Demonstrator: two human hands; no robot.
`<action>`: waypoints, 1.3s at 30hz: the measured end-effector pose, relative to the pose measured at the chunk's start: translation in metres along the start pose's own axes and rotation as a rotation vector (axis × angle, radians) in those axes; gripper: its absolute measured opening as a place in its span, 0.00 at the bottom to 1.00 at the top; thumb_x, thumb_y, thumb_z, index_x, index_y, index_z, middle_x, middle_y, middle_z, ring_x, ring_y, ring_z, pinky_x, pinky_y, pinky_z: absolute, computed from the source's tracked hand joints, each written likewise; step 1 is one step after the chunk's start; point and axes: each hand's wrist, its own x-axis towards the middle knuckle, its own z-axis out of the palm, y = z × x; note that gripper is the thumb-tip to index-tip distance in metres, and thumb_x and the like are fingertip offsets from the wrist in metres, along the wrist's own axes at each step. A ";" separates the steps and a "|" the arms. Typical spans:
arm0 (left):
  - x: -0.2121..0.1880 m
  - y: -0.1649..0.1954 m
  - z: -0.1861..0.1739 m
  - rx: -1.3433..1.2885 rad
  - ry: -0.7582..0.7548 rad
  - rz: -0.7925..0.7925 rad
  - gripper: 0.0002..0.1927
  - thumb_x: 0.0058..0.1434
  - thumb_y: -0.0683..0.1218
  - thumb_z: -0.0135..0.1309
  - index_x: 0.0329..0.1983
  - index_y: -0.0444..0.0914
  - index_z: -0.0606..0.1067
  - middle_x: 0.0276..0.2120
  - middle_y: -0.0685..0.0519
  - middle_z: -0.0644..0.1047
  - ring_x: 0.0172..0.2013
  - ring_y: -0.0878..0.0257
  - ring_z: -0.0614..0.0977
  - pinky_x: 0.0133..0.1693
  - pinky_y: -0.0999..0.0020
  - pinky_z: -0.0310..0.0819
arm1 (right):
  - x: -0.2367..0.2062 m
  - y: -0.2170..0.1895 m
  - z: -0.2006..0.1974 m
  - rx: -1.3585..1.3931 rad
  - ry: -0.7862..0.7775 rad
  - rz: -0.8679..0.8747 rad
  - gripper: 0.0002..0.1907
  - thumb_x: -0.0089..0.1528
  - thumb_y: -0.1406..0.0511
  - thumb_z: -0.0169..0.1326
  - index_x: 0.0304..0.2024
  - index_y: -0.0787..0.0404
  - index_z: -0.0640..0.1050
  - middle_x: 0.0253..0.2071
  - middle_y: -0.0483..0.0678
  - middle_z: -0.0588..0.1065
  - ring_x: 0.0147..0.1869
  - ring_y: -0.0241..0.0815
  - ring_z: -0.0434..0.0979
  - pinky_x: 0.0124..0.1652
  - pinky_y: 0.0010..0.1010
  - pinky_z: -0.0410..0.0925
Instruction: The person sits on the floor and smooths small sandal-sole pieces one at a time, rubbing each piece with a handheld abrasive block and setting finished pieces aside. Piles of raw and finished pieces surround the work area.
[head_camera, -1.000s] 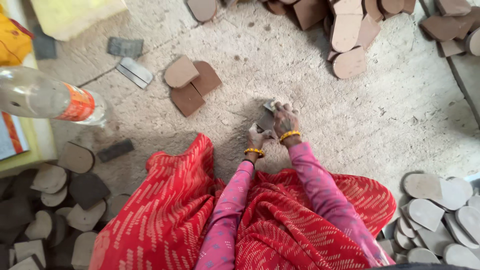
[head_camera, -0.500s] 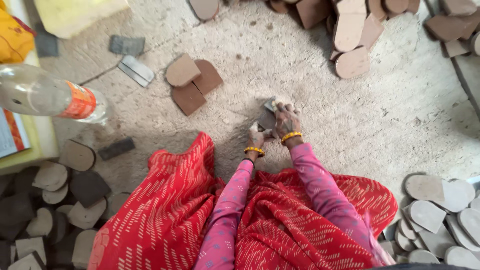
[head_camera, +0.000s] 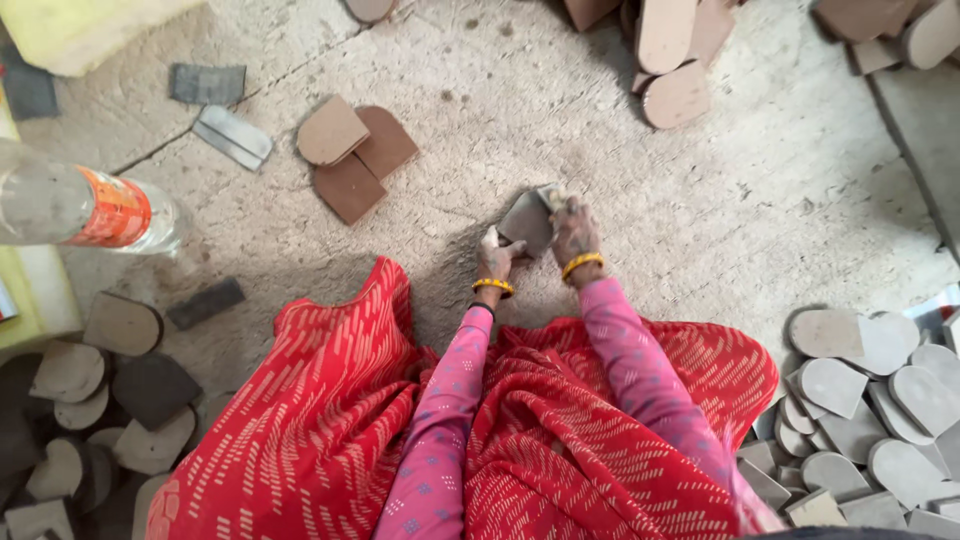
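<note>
Both hands, left (head_camera: 494, 258) and right (head_camera: 574, 232), grasp a heel-shaped piece (head_camera: 527, 222) over bare floor (head_camera: 700, 220)

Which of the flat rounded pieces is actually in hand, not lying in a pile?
The dark grey piece in the middle of the floor, gripped between the left hand and right hand. All the others lie loose in heaps around the edges.

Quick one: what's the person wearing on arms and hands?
Both arms have long pink sleeves with small printed motifs. The left hand and right hand are bare, each wrist with a yellow bangle; the left adds a thin dark band.
</note>
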 end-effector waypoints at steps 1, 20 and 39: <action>0.000 0.000 0.000 -0.009 -0.007 -0.011 0.19 0.50 0.46 0.69 0.33 0.31 0.71 0.24 0.47 0.79 0.25 0.58 0.80 0.31 0.58 0.74 | -0.007 -0.002 0.001 -0.061 0.046 -0.041 0.20 0.65 0.69 0.49 0.60 0.64 0.74 0.56 0.56 0.70 0.56 0.58 0.70 0.54 0.45 0.68; 0.004 -0.003 -0.001 -0.125 0.006 -0.007 0.16 0.64 0.48 0.58 0.31 0.30 0.70 0.22 0.50 0.70 0.26 0.63 0.67 0.31 0.61 0.67 | -0.081 -0.043 0.016 -0.163 -0.144 0.083 0.11 0.59 0.74 0.50 0.44 0.70 0.78 0.55 0.60 0.68 0.54 0.58 0.70 0.50 0.47 0.71; 0.009 0.002 0.013 0.162 0.145 -0.108 0.25 0.65 0.60 0.55 0.35 0.31 0.80 0.29 0.34 0.79 0.33 0.37 0.81 0.34 0.48 0.72 | -0.051 -0.031 0.019 -0.117 -0.128 0.068 0.29 0.57 0.73 0.49 0.62 0.71 0.71 0.62 0.57 0.66 0.61 0.58 0.69 0.55 0.46 0.71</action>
